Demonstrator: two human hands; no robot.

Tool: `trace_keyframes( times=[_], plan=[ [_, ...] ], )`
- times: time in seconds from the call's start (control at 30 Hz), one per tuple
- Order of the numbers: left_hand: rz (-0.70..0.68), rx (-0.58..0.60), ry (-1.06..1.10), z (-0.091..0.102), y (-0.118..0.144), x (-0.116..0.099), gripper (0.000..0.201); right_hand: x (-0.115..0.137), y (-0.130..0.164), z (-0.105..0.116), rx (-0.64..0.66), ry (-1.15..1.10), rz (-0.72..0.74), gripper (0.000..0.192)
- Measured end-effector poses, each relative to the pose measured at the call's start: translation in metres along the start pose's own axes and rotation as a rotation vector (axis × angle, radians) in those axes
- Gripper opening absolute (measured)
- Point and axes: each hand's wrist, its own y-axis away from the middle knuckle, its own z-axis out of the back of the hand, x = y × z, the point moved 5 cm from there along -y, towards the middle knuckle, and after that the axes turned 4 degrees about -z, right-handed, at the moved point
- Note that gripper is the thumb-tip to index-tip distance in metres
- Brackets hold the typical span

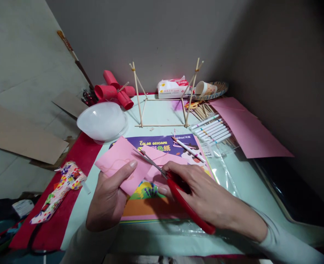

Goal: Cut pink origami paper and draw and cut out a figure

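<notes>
Our left hand [109,198] pinches the pink paper [120,163]; our right hand [203,194] grips red scissors [178,190]. We'd best keep the sheet taut, cutting slowly along the line.

The pale green counter [241,179] carries a colour origami paper pack [162,203], a row of marker pens [212,129], a wooden stick frame [164,99], an upturned white bowl [103,121], a pink sheet [247,126], a tissue pack [172,88] and red paper tubes [115,90].

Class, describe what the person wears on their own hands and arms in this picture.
Both hands, left hand and right hand, are bare: no gloves, rings or watch show. Each arm wears a long, pale grey-white sleeve ending at the wrist, plain with no markings visible.
</notes>
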Motion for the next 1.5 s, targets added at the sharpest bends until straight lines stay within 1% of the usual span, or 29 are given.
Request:
trace_keyframes(
  times=[0.27, 0.33, 0.43, 0.53, 0.63, 0.73, 0.8, 0.97, 1.13, 1.27, 1.37, 1.5],
  plan=[
    [0.025, -0.013, 0.028, 0.0, 0.003, 0.0, 0.063, 0.001, -0.001, -0.001, 0.03, 0.008, 0.014, 0.036],
    [0.008, -0.019, 0.023, -0.001, 0.003, -0.002, 0.054, 0.002, 0.0, 0.001, 0.053, 0.006, 0.013, 0.037],
    [0.007, -0.06, -0.003, -0.001, 0.002, -0.003, 0.036, 0.006, 0.002, 0.003, 0.111, -0.023, 0.027, 0.038],
    [0.002, -0.086, -0.013, -0.002, 0.002, -0.005, 0.03, 0.01, 0.002, 0.005, 0.15, -0.03, 0.016, 0.04],
    [0.001, -0.075, 0.017, -0.003, 0.002, -0.004, 0.034, 0.012, 0.002, 0.006, 0.153, -0.028, -0.015, 0.04],
    [-0.009, -0.058, 0.034, -0.003, 0.003, -0.004, 0.048, 0.011, 0.001, 0.005, 0.131, -0.036, -0.033, 0.039],
    [-0.011, -0.039, 0.034, -0.003, 0.003, -0.004, 0.056, 0.01, 0.0, 0.004, 0.109, -0.038, -0.026, 0.037],
    [-0.001, -0.026, 0.05, -0.003, 0.003, -0.004, 0.066, 0.009, 0.0, 0.003, 0.064, -0.021, -0.01, 0.035],
    [0.021, -0.018, 0.091, -0.005, 0.002, -0.002, 0.071, 0.008, 0.001, 0.002, 0.038, 0.022, 0.016, 0.038],
    [0.043, -0.022, 0.112, -0.004, 0.002, 0.0, 0.073, 0.006, 0.001, -0.001, 0.032, -0.002, 0.055, 0.032],
    [0.028, -0.018, 0.114, -0.003, 0.002, 0.001, 0.072, 0.005, 0.001, -0.003, 0.029, 0.001, 0.048, 0.033],
    [0.021, -0.024, 0.107, -0.004, 0.002, 0.001, 0.072, 0.005, 0.0, -0.005, 0.064, -0.033, 0.032, 0.034]
  ],
)
